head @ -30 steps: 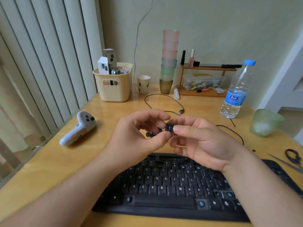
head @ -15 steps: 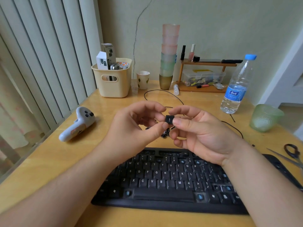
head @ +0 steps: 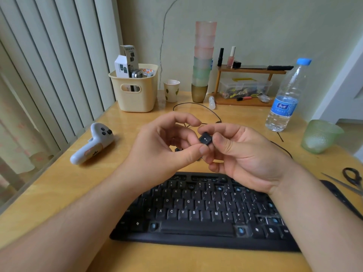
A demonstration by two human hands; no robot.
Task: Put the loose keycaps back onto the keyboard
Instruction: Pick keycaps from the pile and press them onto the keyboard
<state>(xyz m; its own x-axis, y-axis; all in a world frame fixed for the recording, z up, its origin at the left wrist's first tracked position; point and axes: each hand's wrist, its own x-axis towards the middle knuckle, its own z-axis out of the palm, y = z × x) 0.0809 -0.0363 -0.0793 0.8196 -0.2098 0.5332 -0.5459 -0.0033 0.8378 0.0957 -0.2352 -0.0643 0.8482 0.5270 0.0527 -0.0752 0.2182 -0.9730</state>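
Pinching a small black keycap [head: 205, 139] between them, both hands hover above the far edge of the keyboard [head: 198, 213]. The left hand [head: 167, 148] has its thumb tip pressed under the cap with the other fingers curled loosely above; the right hand [head: 241, 154] grips the cap between thumb and forefinger, its remaining fingers folded beneath. The cap is square, matte plastic, with a white left-pointing arrow on its face. A few more dark loose keycaps [head: 177, 150] lie on the surface just behind the hands, mostly hidden.

The keyboard is black, low and wide, with white legends; several sockets stand bare, showing bluish stems, for instance beside the space bar. The surface [head: 59, 183] is glossy yellow wood.

Elsewhere sit a smooth white game controller [head: 92, 144] at the left, a cream plastic basket [head: 135, 91] holding small boxes, a paper cup [head: 171, 90], a tall stack of frosted pastel cups [head: 203, 61], a clear ribbed water bottle [head: 284, 99] with a blue cap, a frosted green glass [head: 320, 135], black scissors [head: 351, 178] at the right edge, and a thin black cable [head: 196, 107].

Compared with a second ago, the hands have lifted slightly away from the keyboard, and the cap has tilted so its arrow faces the camera more squarely; the pinch by both hands is unchanged.
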